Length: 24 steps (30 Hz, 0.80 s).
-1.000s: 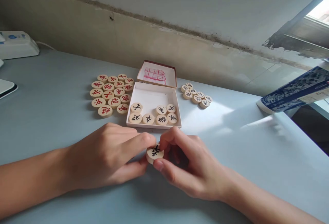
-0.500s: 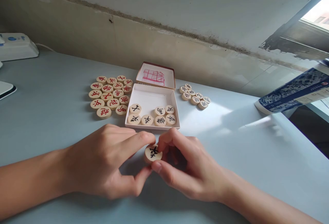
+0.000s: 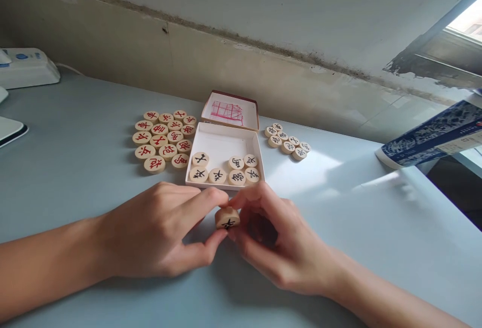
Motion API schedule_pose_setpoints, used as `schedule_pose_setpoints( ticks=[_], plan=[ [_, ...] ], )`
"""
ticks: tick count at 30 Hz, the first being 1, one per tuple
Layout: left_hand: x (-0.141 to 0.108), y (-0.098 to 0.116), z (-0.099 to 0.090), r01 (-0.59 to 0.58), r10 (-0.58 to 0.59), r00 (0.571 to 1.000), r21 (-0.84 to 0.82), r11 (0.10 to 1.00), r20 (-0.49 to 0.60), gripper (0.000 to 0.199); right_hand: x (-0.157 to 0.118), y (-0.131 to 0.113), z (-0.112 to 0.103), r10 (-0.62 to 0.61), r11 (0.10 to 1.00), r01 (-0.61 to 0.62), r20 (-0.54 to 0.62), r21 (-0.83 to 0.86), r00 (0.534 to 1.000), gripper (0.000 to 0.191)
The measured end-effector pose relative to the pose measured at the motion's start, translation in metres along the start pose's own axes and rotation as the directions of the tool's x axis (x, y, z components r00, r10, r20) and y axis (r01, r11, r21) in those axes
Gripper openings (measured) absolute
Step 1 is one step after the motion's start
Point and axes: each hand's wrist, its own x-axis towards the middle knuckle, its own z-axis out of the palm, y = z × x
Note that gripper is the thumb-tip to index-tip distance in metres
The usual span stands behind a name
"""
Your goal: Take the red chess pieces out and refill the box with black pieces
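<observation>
A round wooden piece with a black character (image 3: 227, 218) is tilted, its marked face towards me, between the fingertips of both hands. My left hand (image 3: 169, 232) pinches it from the left with thumb and forefinger. From the right, my right hand (image 3: 280, 242) grips the same piece. Just beyond the hands sits an open white box (image 3: 222, 137), with several black-marked pieces (image 3: 217, 175) along its near side. Several red-marked pieces (image 3: 158, 141) lie grouped left of the box. To its right is a smaller group of black-marked pieces (image 3: 288, 147).
Behind the box lies its lid (image 3: 229, 112), inside up, with red lines drawn on it. A blue and white patterned carton (image 3: 425, 129) is at the right. White devices (image 3: 32, 69) stand at the far left. A wall runs along the table's back.
The held piece has turned from lying nearly face up to tilted, with its marked face towards me. The fingertips of both hands have shifted around it. The view has moved slightly.
</observation>
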Motion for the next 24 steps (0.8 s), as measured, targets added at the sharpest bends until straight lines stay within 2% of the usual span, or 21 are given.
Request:
schedule_pose_setpoints(
  ticks=[5, 13, 24],
  plan=[
    [-0.0031, -0.0031, 0.0002, -0.002, 0.001, 0.999, 0.016, 1.0, 0.034, 0.01, 0.0003, 0.0009, 0.0, 0.005, 1.0, -0.006, -0.022, -0.023, 1.0, 0.03],
    [0.0003, 0.0004, -0.0014, -0.015, 0.014, 1.0, 0.033, 0.999, 0.011, 0.01, -0.0003, -0.0001, 0.0004, 0.009, 0.999, -0.01, -0.028, -0.052, 1.0, 0.022],
    [-0.0009, -0.0021, -0.0007, -0.023, 0.022, 1.0, 0.056, 0.998, 0.01, 0.01, 0.0004, -0.0011, 0.0, 0.015, 0.999, -0.017, -0.022, -0.051, 1.0, 0.023]
  ],
)
